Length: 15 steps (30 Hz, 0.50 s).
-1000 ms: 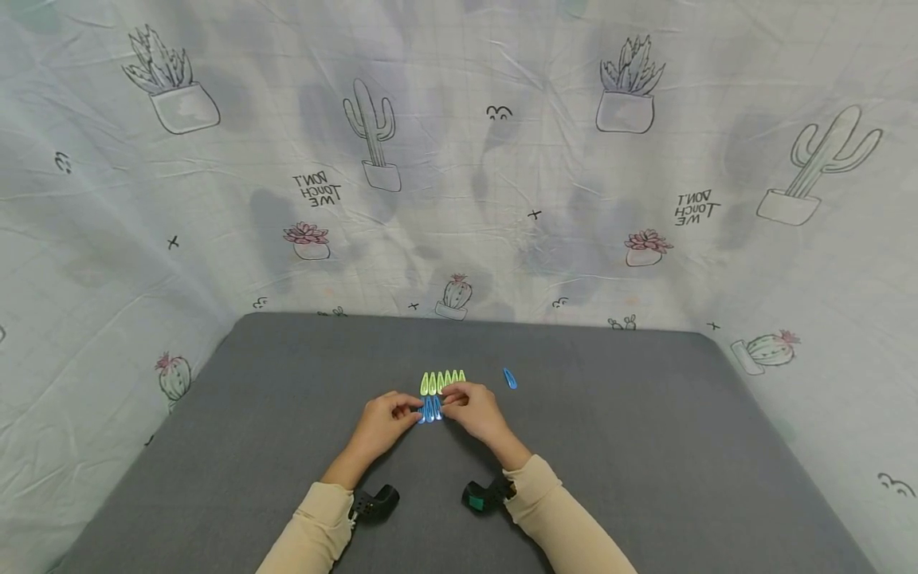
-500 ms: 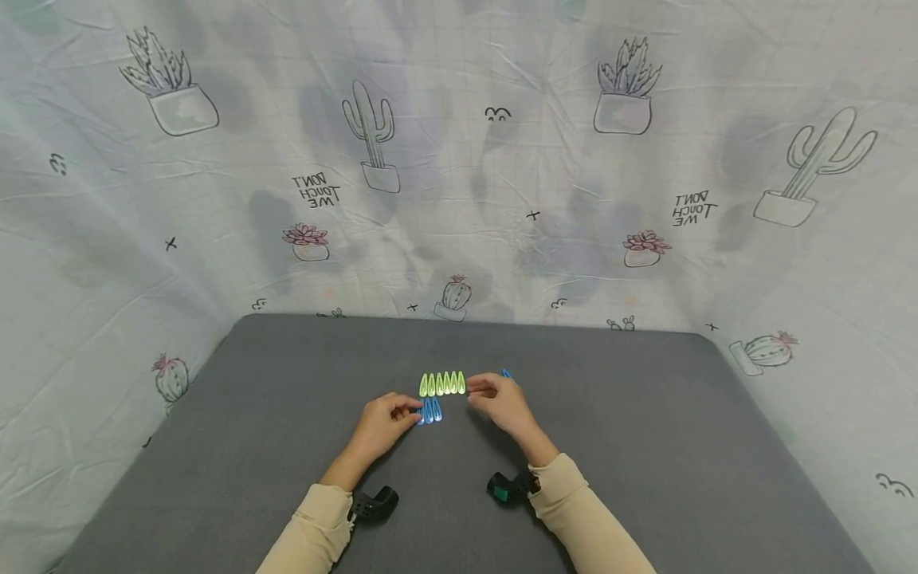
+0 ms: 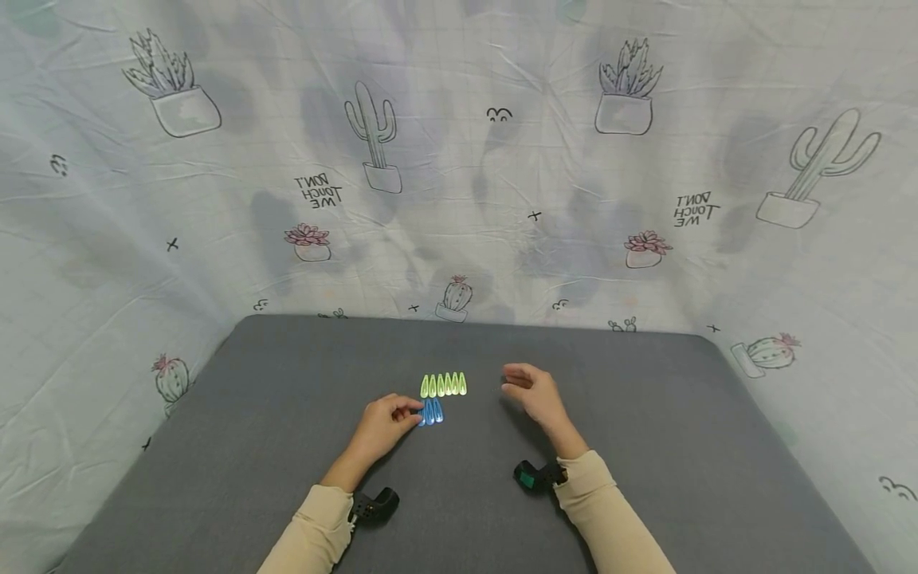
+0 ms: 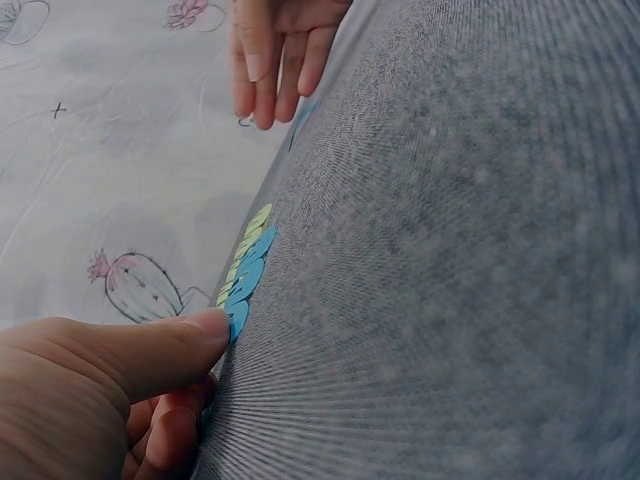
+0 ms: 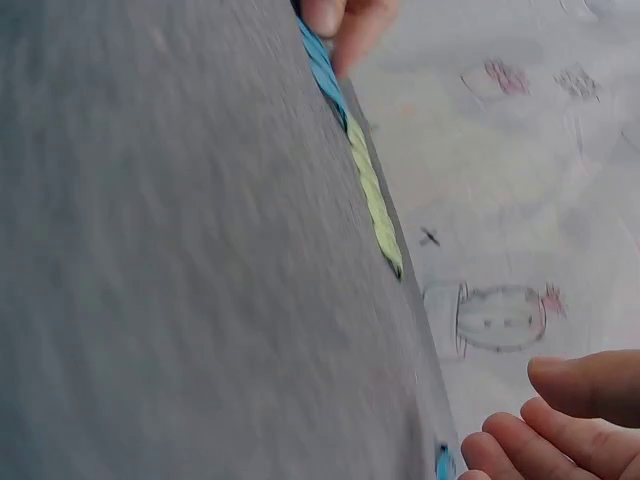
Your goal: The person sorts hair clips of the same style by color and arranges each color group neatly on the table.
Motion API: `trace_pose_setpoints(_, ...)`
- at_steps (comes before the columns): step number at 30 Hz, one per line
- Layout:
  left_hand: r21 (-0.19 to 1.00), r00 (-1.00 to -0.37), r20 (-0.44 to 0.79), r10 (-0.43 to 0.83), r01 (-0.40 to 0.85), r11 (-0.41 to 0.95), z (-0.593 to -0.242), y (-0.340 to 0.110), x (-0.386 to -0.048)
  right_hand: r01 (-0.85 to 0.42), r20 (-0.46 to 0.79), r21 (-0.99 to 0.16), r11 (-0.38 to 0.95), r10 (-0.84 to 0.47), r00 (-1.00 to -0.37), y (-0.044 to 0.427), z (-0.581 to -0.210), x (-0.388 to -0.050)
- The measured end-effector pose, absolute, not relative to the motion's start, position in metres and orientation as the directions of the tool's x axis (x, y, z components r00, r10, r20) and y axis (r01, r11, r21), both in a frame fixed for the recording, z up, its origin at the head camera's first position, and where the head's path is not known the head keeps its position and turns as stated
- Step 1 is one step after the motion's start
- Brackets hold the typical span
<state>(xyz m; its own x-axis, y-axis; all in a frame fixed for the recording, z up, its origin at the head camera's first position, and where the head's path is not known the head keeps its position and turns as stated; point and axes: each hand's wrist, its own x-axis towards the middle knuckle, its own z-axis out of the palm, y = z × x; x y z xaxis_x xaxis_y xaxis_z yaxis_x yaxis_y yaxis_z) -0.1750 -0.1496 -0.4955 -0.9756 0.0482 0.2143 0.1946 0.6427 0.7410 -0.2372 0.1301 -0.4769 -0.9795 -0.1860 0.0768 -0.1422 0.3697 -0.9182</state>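
A row of several yellow-green snap hair clips (image 3: 444, 385) lies on the grey table. Directly below it, nearer the person, is a shorter row of blue snap hair clips (image 3: 433, 412). My left hand (image 3: 383, 426) pinches the leftmost blue clip between thumb and fingertips; its fingers partly cover that clip. Over to the right, my right hand (image 3: 538, 396) hovers with relaxed fingers and holds nothing. A lone blue hair clip (image 5: 444, 462) lies by the right fingertips in the right wrist view; in the head view the hand hides it.
The grey tabletop (image 3: 645, 446) spreads around both hands. Behind it hangs a pale cloth (image 3: 459, 159) printed with cacti, which also rises along both sides. Each wrist carries a black camera mount, the left one (image 3: 376, 505) and the right one (image 3: 538, 476).
My right hand has left the blue row and moved right, to where the lone blue clip lay in view. The left hand has stayed at the blue row.
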Motion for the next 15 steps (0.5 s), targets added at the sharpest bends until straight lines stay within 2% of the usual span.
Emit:
trace_pose_setpoints(9,0.746,-0.980,0.193,0.044,0.176,0.643,-0.493,-0.148,-0.175,-0.099,0.060,-0.927,0.363,-0.116,-0.991,0.145,-0.483,-0.245)
trace_pose_setpoints(15,0.746,-0.982,0.183,0.041,0.166,0.645,-0.492,-0.148,-0.175,-0.132,0.097,-0.893,0.431,-0.104,-0.990,0.142,-0.487,-0.250)
